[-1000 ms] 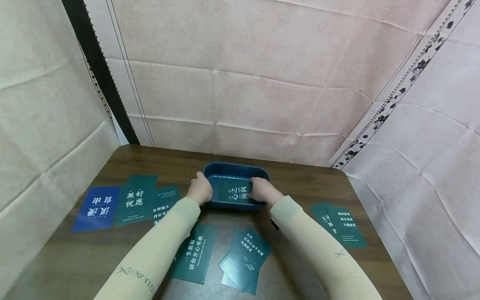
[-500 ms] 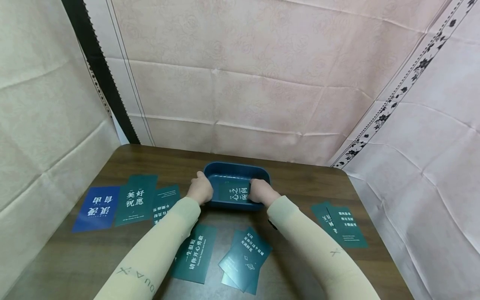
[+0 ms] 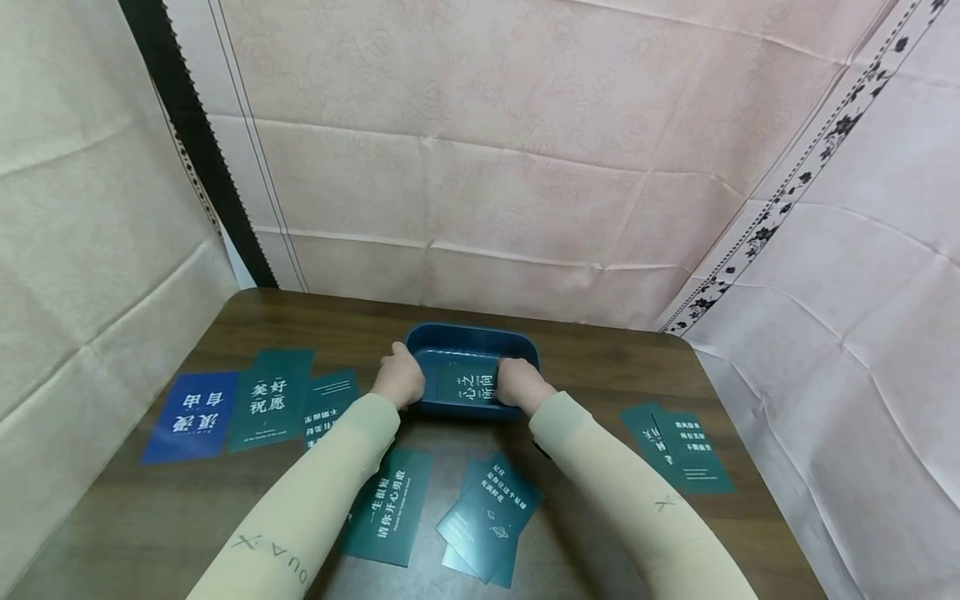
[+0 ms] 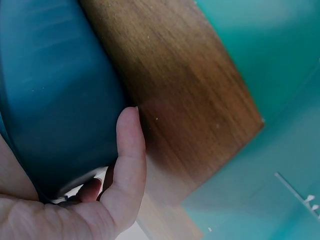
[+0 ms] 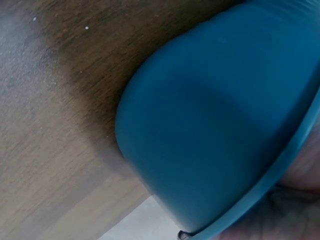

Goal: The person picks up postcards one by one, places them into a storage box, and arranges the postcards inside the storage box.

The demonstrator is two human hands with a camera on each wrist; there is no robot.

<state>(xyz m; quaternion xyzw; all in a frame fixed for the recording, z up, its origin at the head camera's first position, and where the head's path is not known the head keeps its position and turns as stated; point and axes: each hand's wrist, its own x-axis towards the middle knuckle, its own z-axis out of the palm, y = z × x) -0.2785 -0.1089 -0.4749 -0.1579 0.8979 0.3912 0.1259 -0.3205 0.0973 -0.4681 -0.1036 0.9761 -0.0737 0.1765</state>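
A dark blue tray (image 3: 472,331) stands near the far side of the table. A green card (image 3: 453,383) with white lettering lies inside it. My left hand (image 3: 400,377) grips the tray's left end; in the left wrist view, a digit (image 4: 131,155) curls against the outer wall. My right hand (image 3: 522,385) reaches over the right end into the tray, at the card's right edge. Its fingertips are hidden, and I cannot tell whether they pinch the card. In the right wrist view, the tray wall (image 5: 200,125) covers most of that hand.
At the left lie a blue card (image 3: 191,417) and green cards (image 3: 270,400). Nearer me are another green card (image 3: 393,508) and an overlapping pile of cards (image 3: 491,521). Green cards (image 3: 693,454) overlap at the right. Pale cloth (image 3: 480,167) hangs behind the wooden table (image 3: 600,367).
My right hand has shifted slightly left, further over the card's right edge, and its fingers look more curled. The left hand and the tray stay in place.
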